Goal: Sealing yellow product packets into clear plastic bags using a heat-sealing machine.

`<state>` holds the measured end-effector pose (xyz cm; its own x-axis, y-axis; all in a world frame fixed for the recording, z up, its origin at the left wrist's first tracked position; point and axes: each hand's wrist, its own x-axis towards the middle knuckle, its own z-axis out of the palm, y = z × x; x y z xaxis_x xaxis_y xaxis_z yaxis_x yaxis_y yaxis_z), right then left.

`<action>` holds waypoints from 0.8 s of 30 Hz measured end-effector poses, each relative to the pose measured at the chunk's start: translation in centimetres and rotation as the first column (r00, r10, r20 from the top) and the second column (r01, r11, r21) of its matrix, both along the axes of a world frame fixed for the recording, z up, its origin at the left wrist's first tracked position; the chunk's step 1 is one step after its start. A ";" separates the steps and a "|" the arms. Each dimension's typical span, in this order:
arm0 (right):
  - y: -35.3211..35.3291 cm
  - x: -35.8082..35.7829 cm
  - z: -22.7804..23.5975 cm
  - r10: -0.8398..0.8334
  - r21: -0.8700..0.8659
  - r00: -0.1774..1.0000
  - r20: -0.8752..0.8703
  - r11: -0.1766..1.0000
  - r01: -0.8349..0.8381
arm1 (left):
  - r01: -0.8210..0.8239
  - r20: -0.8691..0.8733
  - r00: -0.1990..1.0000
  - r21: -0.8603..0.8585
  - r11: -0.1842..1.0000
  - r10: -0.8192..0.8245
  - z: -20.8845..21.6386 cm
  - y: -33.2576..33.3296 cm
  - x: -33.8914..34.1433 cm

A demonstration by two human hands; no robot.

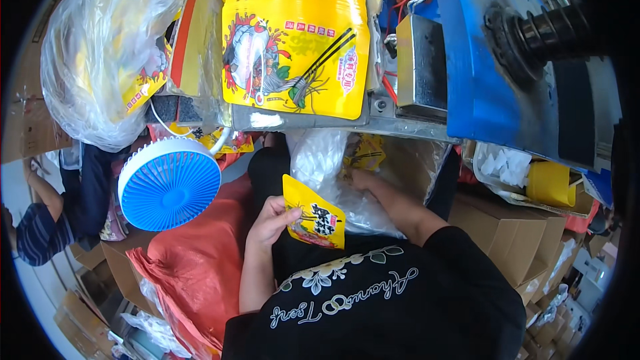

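My left hand (271,220) pinches a flat yellow food pouch (315,217) by its left edge, in front of my chest. Its thumb lies across the printed front. My right hand (363,181) reaches down under the bench edge, beside a clear plastic bag (321,160) that lies over my lap. Another yellow pouch (368,150) shows just beyond that hand. The right fingers are mostly hidden, so whether they hold anything does not show. Ahead on the bench, a thick stack of yellow pouches (293,60) leans in a metal holder.
A blue fan (175,190) hangs from the bench at left, above a red sack (197,253). A stuffed clear bag (107,47) bulges at upper left. A blue machine panel (477,80) stands at right, with cardboard boxes (500,227) below. Another person (50,227) is at far left.
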<state>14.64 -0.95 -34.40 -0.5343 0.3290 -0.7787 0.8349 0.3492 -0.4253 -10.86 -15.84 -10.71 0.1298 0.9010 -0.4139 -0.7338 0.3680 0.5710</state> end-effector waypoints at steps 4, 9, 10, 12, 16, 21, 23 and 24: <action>1.7 1.6 0.1 -0.119 0.107 0.968 -0.220 0.983 0.146 | 0.023 -0.067 0.997 -0.033 0.999 -0.025 -0.5 -0.6 0.1; 5.3 0.7 0.9 -0.284 0.056 0.957 -0.052 0.956 0.287 | 0.101 -0.064 0.993 -0.022 0.995 -0.103 -0.1 -0.9 0.5; 5.4 0.6 1.2 -0.277 0.098 0.957 -0.083 0.954 0.285 | 0.102 -0.062 0.993 -0.021 0.995 -0.104 -0.4 -1.0 0.6; 5.7 0.3 2.4 -0.300 0.084 0.949 -0.096 0.948 0.308 | 0.076 -0.053 0.996 -0.015 0.997 -0.077 -1.0 -1.0 0.8; 6.1 -0.4 3.5 -0.247 0.172 0.958 -0.148 0.947 0.271 | 0.046 -0.051 0.998 -0.014 0.999 -0.046 -0.3 -0.5 1.0; 6.5 -4.5 4.6 -0.074 0.175 0.985 -0.155 0.979 0.101 | 0.039 -0.041 0.998 -0.019 0.999 -0.040 0.5 -0.8 0.5; 5.7 -5.6 1.3 -0.204 0.240 0.971 -0.120 0.943 0.228 | 0.035 -0.048 0.998 -0.007 0.999 -0.036 -0.4 -1.3 0.5; 5.0 -4.8 -1.3 -0.008 0.393 0.972 -0.236 0.914 0.103 | 0.030 -0.047 0.998 -0.019 0.999 -0.031 -0.5 -1.3 0.5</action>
